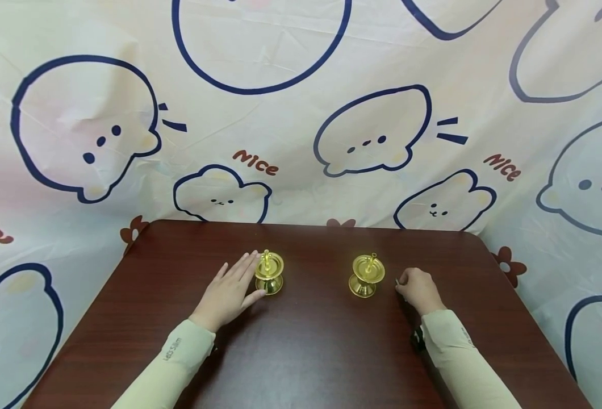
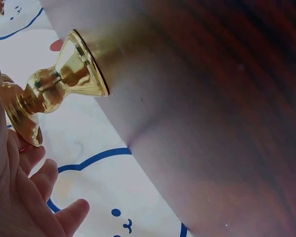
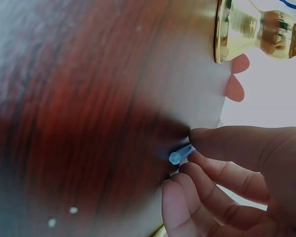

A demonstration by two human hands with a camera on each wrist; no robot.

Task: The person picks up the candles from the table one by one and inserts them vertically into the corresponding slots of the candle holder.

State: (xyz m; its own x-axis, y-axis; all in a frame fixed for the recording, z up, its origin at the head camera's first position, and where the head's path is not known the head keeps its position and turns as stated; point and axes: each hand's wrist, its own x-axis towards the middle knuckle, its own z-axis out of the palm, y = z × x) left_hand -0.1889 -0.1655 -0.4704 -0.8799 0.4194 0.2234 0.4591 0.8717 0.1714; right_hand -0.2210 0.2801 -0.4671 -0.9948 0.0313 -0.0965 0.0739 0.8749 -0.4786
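Note:
Two shiny golden pedestal holders stand upright on the table, each with a flared foot, a shallow dish and a small upright piece in its middle. My left hand is beside the left golden holder, fingers stretched along its left side and thumb near its foot; whether they touch it I cannot tell. To the right of the right golden holder, my right hand is low over the table. Its thumb and fingers pinch a small pale-blue rod; most of the rod is hidden by them.
The dark brown wooden table has rounded far corners. Behind it and at its sides hangs a pale cloth printed with cartoon animals and flowers. Two small whitish spots appear on the tabletop in the right wrist view.

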